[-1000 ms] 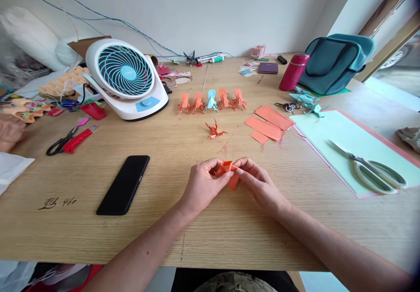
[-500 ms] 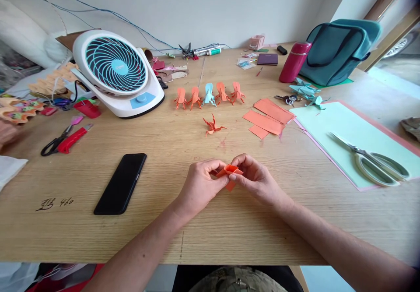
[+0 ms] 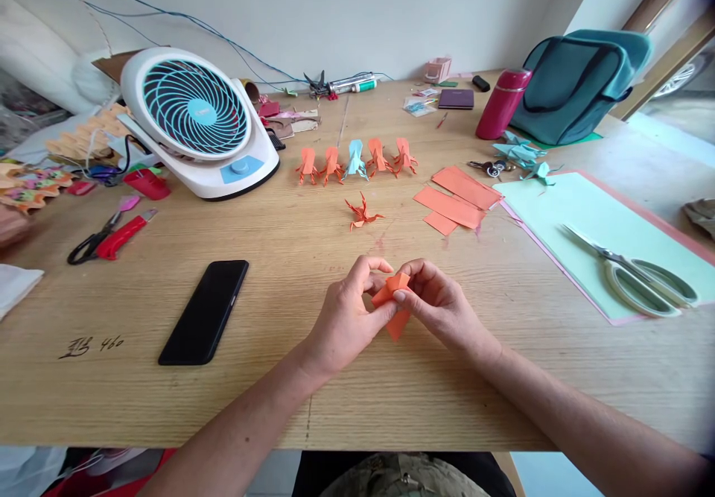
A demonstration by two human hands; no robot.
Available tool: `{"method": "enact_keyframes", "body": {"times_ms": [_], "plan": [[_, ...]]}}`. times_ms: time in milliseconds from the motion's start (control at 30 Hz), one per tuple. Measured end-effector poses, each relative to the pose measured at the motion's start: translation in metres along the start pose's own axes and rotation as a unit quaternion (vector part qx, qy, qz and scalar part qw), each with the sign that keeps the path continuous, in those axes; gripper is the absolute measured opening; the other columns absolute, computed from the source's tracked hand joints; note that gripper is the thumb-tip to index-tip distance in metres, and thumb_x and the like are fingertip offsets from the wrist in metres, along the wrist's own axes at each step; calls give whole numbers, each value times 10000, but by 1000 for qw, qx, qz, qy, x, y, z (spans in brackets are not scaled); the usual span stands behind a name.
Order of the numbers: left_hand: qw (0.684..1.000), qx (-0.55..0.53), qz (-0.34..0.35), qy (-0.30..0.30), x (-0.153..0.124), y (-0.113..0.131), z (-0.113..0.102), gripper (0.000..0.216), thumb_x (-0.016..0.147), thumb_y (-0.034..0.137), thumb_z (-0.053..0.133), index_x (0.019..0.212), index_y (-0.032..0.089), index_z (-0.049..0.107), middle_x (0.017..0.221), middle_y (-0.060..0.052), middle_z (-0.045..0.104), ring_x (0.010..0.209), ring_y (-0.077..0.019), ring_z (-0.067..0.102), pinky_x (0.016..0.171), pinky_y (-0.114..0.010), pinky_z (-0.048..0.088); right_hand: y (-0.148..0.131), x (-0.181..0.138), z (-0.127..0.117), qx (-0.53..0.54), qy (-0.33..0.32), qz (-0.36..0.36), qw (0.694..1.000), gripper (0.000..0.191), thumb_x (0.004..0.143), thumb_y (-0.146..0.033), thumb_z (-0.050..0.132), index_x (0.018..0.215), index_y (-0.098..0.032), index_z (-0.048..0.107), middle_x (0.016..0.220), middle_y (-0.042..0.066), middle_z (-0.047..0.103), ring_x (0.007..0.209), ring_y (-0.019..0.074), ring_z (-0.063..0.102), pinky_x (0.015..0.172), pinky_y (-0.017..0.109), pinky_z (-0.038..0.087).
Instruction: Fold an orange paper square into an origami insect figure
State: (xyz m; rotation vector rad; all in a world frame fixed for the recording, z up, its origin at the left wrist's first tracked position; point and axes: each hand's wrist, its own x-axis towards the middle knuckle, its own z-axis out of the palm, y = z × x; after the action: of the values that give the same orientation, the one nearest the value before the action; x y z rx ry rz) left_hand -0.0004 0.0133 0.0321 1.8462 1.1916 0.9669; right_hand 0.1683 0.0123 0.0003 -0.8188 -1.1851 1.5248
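Note:
Between my two hands is a partly folded piece of orange paper (image 3: pixel 398 282), its top flap bent over and a narrow strip hanging below. My left hand (image 3: pixel 349 314) pinches its left side, with the index finger lifted and curved above it. On the other side my right hand (image 3: pixel 441 305) grips the paper, thumb pressed on its front. Just beyond the hands lies a small red-orange origami figure (image 3: pixel 364 214) with thin pointed legs. Farther back stands a row of several folded paper figures, orange ones (image 3: pixel 377 158) with a light blue one (image 3: pixel 355 160) among them.
Orange paper strips (image 3: pixel 452 200) lie right of centre. Large scissors (image 3: pixel 637 270) rest on pale green sheets (image 3: pixel 550 217) at right. A black phone (image 3: pixel 204 312) is left of my hands, a fan (image 3: pixel 196 113) behind it. A pink bottle (image 3: pixel 503 106) stands by a teal bag (image 3: pixel 573 91).
The paper's open, pocket-like top now shows as a flap folded over. My left index finger has risen off the paper, and the lower strip shows more.

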Motion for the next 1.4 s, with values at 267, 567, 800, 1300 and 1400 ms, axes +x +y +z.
{"method": "enact_keyframes", "body": {"times_ms": [267,567,800,1300,1400], "plan": [[997,51,60,18,-3,-4,1,362,892,220,703,1168,255,472,803,52,701,733,-111,698,730,-207,504,-2,-2,-4,1,-45,21,999,241,893,-414,728,896,-208,604,925,61,743,771,181,676,732,352,555],[998,8,65,5,2,-6,2,161,868,200,719,980,221,606,838,41,705,762,-96,670,737,-184,487,0,-5,-5,-52,-15,-34,998,174,907,-350,725,855,-219,623,846,13,703,705,140,631,757,322,532],[999,-40,5,-25,4,-8,4,178,877,287,702,762,176,623,715,22,625,692,-115,566,683,-227,438,-2,-4,-4,-56,14,-10,998,276,816,-408,809,808,-209,618,802,11,680,692,147,621,694,309,533],[972,-204,-112,-25,7,-13,8,394,734,421,854,680,158,566,674,40,534,664,-93,479,643,-227,400,-8,-1,0,-11,8,54,998,352,823,-508,774,845,-194,617,792,4,636,707,130,567,685,281,468],[949,-277,-148,-28,7,-17,10,411,711,430,866,676,161,558,661,51,520,641,-82,468,618,-216,390,-5,-1,-3,1,2,57,998,335,867,-518,723,892,-197,628,820,2,630,717,123,543,670,263,441]]}}
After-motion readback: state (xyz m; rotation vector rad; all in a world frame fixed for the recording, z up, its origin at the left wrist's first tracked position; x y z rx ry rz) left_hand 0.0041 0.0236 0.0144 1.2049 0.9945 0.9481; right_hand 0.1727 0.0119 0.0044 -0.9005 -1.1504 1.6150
